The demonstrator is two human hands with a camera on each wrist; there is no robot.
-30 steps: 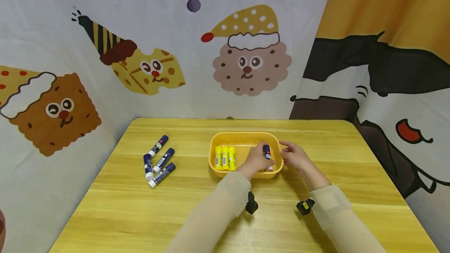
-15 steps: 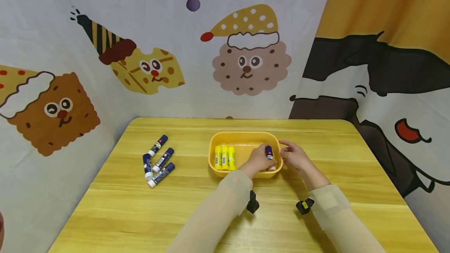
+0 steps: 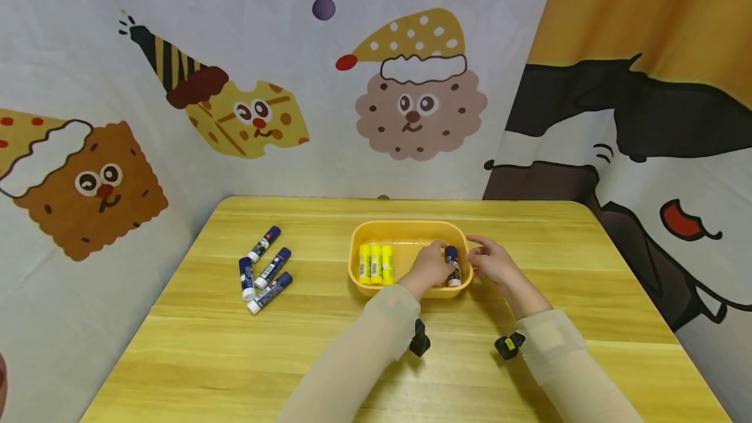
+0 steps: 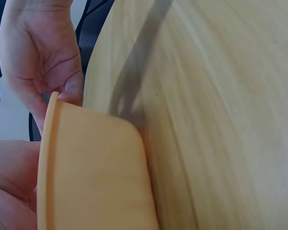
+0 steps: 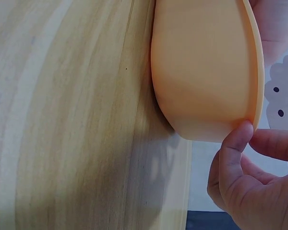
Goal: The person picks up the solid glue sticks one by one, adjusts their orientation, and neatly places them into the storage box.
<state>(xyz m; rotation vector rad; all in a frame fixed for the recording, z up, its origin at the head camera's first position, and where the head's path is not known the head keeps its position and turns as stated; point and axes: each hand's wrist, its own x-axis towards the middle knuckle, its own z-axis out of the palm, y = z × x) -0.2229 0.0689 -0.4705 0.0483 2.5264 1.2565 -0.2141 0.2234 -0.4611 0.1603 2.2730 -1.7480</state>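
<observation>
In the head view, a yellow plastic tray (image 3: 411,226) stands on the table. At its right end lies a glue stick (image 3: 453,266), dark blue with a white end. My left hand (image 3: 430,265) reaches into the tray just left of this stick, fingertips close beside it; whether they touch is unclear. The tray wall (image 4: 96,163) hides most of those fingers in the left wrist view. My right hand (image 5: 259,182) pinches the tray's right-end rim between thumb and finger. Three yellow glue sticks (image 3: 376,264) lie side by side at the tray's left end.
Several loose blue-and-white glue sticks (image 3: 273,267) lie on the wooden table (image 3: 235,358), left of the tray. A printed curtain (image 3: 282,18) hangs behind the table. Small black cameras (image 3: 420,339) sit at both wrists.
The blue glue stick has shifted slightly right towards the tray's end wall, and my left hand's fingers have come away to its left. My right hand stays at the rim.
</observation>
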